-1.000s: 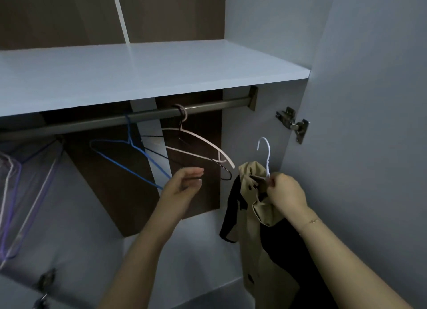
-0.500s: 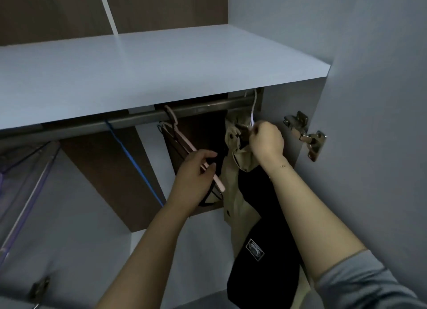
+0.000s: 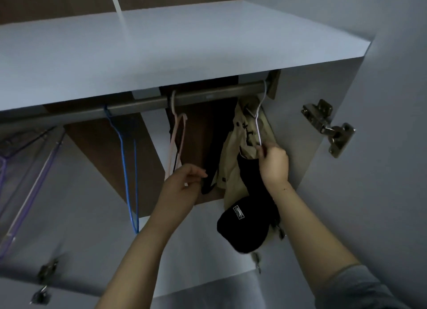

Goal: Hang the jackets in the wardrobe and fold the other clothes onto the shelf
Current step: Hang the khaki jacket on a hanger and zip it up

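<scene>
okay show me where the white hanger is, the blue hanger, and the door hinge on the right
white hanger [image 3: 258, 126], head view, on its wire neck below the rail.
blue hanger [image 3: 124, 165], head view, on its long wire side.
door hinge [image 3: 328, 127], head view, on the metal body at the right door.

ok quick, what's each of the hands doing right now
Left hand: fingers curled round the lower ends of the pink hanger and a black hanger.
Right hand: pinching the white hanger carrying the beige and black jacket.
</scene>
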Tool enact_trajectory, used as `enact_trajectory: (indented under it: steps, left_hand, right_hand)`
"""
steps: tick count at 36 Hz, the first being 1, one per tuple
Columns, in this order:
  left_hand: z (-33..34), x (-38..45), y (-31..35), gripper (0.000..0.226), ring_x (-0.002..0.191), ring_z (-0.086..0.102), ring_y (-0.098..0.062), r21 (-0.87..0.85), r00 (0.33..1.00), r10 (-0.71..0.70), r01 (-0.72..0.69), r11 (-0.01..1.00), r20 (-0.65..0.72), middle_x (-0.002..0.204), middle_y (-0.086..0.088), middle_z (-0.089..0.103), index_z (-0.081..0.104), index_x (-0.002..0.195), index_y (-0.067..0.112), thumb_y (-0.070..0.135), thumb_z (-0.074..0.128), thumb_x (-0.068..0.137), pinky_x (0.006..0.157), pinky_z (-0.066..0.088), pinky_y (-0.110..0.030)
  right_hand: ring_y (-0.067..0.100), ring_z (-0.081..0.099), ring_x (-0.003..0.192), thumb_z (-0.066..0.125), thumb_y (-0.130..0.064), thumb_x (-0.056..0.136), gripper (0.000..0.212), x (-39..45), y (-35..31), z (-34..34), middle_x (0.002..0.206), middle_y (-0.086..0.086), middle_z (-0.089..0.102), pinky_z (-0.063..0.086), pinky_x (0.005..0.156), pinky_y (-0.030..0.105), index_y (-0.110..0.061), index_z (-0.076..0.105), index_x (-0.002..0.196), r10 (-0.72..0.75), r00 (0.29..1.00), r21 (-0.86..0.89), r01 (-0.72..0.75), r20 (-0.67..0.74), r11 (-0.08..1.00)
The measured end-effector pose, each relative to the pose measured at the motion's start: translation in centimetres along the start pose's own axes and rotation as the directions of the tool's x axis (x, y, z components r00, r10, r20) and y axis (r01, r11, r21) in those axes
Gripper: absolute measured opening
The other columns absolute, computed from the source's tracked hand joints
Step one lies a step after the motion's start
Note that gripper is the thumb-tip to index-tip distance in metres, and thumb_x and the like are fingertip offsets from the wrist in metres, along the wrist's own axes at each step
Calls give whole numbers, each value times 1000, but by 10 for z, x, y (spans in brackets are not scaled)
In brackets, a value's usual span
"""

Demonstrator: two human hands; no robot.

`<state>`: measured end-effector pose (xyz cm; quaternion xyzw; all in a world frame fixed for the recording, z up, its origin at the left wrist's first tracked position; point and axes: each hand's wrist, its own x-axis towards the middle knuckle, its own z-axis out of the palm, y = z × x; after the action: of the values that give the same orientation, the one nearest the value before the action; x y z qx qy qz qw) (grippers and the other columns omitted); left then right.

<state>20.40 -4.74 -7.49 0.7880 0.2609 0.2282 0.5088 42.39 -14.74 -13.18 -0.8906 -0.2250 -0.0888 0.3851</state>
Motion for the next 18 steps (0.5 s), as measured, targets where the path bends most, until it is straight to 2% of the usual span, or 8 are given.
enact_trajectory:
  steps: [3,5,8,9,11,13,15,18]
  left_hand:
    - [8,-7,-2,41,81,57,16,-28,1000,-12,13,1000,28,96,11,65,62,85,23,-13,44,90,69,41,0]
    - [12,-12,-2,38,76,58,14,-38,999,-8,9,999,32,90,9,65,62,83,21,-13,45,89,69,43,-2]
    - [15,-25,-2,30,71,57,12,-79,998,-18,23,997,60,87,6,65,63,83,16,-10,48,90,65,42,-2]
    - [14,-30,-2,27,71,58,12,-90,997,-26,33,995,79,88,5,65,64,85,14,-8,49,91,64,42,-2]
    - [11,-42,-2,23,76,59,11,-117,991,-32,48,992,131,93,5,66,65,91,12,-6,50,92,66,43,-3]
    - [6,-51,-2,24,89,62,5,-154,985,-43,69,986,167,100,4,68,66,96,15,-4,50,93,73,45,-5]
    - [-3,-63,0,28,100,62,-2,-197,978,-35,77,977,208,106,6,67,66,100,20,-3,50,94,78,46,-8]
    - [-18,-84,2,31,105,61,-2,-282,960,1,81,956,281,114,7,66,64,111,21,-2,49,96,85,48,-10]
  right_hand:
    - [33,62,79,53,-8,97,17,-13,7,-8,91,19,67,34,60,27,3,65,93,-33,999,0,33,-2,999]
    - [36,63,81,52,-8,97,17,-16,6,-16,92,20,67,40,62,32,3,65,93,-27,1000,-22,27,12,999]
    - [37,62,89,49,-6,96,15,-29,0,-31,99,19,65,42,65,33,1,62,97,-6,996,-52,11,86,999]
    - [35,60,99,49,-4,94,18,-37,-3,-35,109,18,63,45,71,32,0,63,106,-20,993,-60,27,116,998]
    - [31,49,125,53,-2,92,38,-62,-11,-47,135,14,54,42,98,32,-4,57,130,-53,986,-57,63,161,996]
    - [24,41,135,58,-5,92,45,-91,-20,-61,144,9,48,31,111,26,-7,53,137,-62,988,72,52,143,996]
    - [16,49,129,61,-6,93,41,-130,-30,-77,137,5,56,33,108,20,-11,57,133,4,993,278,-37,118,960]
    - [7,60,114,60,-4,93,33,-193,-47,-103,120,-4,66,44,97,17,-24,63,119,119,980,537,-188,160,822]
